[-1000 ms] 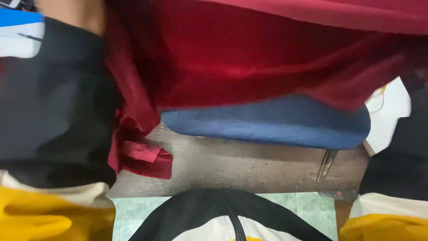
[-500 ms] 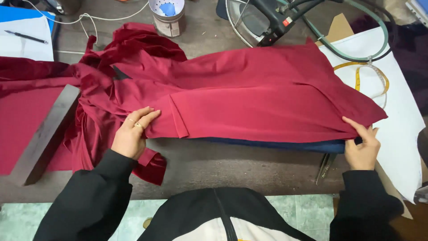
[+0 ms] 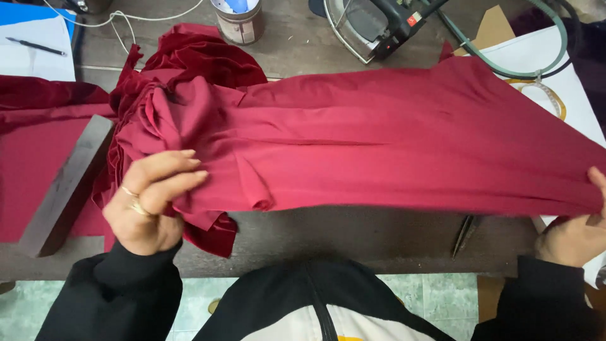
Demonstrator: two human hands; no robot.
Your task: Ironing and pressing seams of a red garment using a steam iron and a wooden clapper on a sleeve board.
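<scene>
The red cloth (image 3: 391, 145) lay spread across the desk (image 3: 353, 230), stretched between both hands. The left hand (image 3: 148, 205) pinched the near edge by the bunched end, its grip closed on a fold with the fingers (image 3: 180, 180) pressed flat on top. The right hand (image 3: 574, 230), at the far right of the view, had its grip closed on the cloth's other edge, though part of that hand was cut off by the frame. The pull looked uneven: a crease rose near the middle of the near edge, and the left end was heaped in gathers, so a harder tug would probably have set the crease in rather than smoothed it. The thin fabric looked slippery and might have slid out of the left pinch, letting the heap fall off the front of the desk. A grey bar (image 3: 66, 183) rested on the darker velvet (image 3: 38, 145) just beside the gathers; dragging the cloth to the right could have caught it and shifted it. Scissors (image 3: 464, 233) lay on the desk just under the near hem, where their points might have snagged the weave. An iron (image 3: 372, 25) stood at the back edge, close to the cloth's far corner, and a tin (image 3: 240, 19) stood near the heap; a sharp lift could have brushed either.
</scene>
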